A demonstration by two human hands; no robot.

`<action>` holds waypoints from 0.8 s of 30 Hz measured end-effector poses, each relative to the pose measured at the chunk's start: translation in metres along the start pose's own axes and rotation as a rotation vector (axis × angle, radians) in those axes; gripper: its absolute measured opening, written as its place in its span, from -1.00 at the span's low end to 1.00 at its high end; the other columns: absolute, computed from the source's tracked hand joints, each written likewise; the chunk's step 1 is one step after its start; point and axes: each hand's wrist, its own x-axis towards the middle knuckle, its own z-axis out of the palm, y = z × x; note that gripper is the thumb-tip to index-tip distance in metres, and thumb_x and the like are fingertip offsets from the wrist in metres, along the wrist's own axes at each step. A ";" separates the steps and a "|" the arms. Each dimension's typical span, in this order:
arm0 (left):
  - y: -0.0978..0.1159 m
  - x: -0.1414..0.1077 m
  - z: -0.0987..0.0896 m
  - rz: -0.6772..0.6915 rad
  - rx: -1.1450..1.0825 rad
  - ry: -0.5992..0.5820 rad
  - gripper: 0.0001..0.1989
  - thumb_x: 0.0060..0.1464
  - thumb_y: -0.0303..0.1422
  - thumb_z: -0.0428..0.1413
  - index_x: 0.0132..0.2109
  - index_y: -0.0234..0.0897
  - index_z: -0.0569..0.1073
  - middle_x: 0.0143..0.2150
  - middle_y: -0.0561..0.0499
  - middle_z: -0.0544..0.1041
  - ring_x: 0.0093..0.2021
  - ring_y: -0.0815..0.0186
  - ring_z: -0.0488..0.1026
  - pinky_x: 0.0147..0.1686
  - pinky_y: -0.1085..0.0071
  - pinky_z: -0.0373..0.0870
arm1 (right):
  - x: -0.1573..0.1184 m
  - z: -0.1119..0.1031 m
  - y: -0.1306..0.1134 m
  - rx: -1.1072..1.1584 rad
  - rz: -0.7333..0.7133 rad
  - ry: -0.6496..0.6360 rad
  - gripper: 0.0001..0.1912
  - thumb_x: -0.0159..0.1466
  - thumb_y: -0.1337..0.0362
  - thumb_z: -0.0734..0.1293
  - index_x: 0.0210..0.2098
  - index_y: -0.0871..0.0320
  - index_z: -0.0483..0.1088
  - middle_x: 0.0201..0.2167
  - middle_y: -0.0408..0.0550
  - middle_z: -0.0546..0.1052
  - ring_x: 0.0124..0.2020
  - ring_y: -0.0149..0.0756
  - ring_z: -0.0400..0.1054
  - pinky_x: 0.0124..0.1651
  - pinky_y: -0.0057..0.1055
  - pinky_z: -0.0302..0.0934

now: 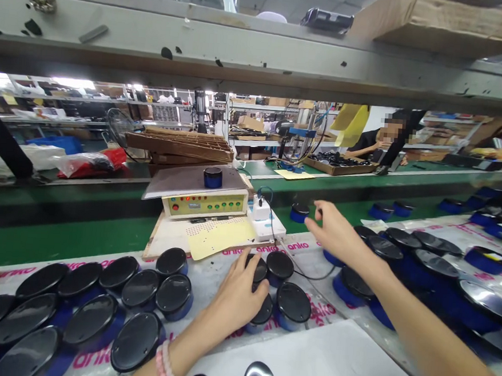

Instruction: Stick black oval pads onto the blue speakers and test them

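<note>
Down on the printed mat (219, 280), my left hand (237, 296) closes on a black-lidded jar (263, 310); my right hand (338, 234) hangs open beside another jar (299, 212).

You have a bright, evenly lit scene, with the light coming from white strip lamps (73, 83) in the far background, which wash out the far left of the frame. The glossy black round lids (488, 300) near you catch pale streaks of glare, strongest on the right, while the shadows beneath them stay soft. The long grey steel shelf beam (242, 67) across the top sits dimmer. The wide lens bends straight edges toward the corners, and the distant racks lose fine detail, though nearby objects stay fairly sharp.
</note>
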 end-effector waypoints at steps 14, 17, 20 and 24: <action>0.008 -0.013 -0.083 0.093 0.148 0.239 -0.66 0.18 -0.21 -0.09 0.02 -0.18 0.41 0.15 -0.07 0.37 0.18 0.14 0.27 0.20 0.08 0.19 | 0.064 -0.001 0.025 -0.341 0.058 -0.241 -0.69 0.30 0.07 0.28 -0.21 0.23 0.37 -0.24 -0.04 0.45 -0.24 -0.26 0.36 -0.16 -0.23 0.30; 0.003 -0.011 -0.081 0.108 0.261 0.181 -0.67 0.18 -0.31 -0.08 0.04 -0.23 0.41 0.12 -0.11 0.40 0.15 0.10 0.31 0.17 0.07 0.23 | 0.010 -0.031 0.044 -0.383 0.042 -0.137 -0.69 0.22 0.05 0.30 -0.45 0.17 0.28 -0.36 0.05 0.43 -0.25 -0.09 0.34 -0.17 -0.19 0.23; 0.002 -0.010 -0.071 0.105 0.381 0.005 -0.59 0.13 -0.52 -0.10 0.10 -0.25 0.38 0.13 -0.16 0.38 0.15 0.06 0.31 0.14 0.07 0.27 | -0.045 -0.038 0.071 -0.364 0.004 -0.105 -0.68 0.12 0.05 0.31 -0.54 0.07 0.13 -0.47 0.01 0.40 -0.34 -0.05 0.32 -0.30 -0.20 0.22; -0.004 -0.007 -0.054 0.125 0.346 -0.169 -0.28 0.00 -0.69 -0.12 0.29 -0.12 0.12 0.35 -0.19 0.06 0.30 0.03 0.12 0.19 0.08 0.19 | -0.083 -0.023 0.092 -0.326 -0.058 -0.001 -0.72 0.07 0.10 0.23 -0.57 0.05 0.01 -0.19 0.14 0.44 -0.08 0.13 0.26 -0.16 -0.06 0.20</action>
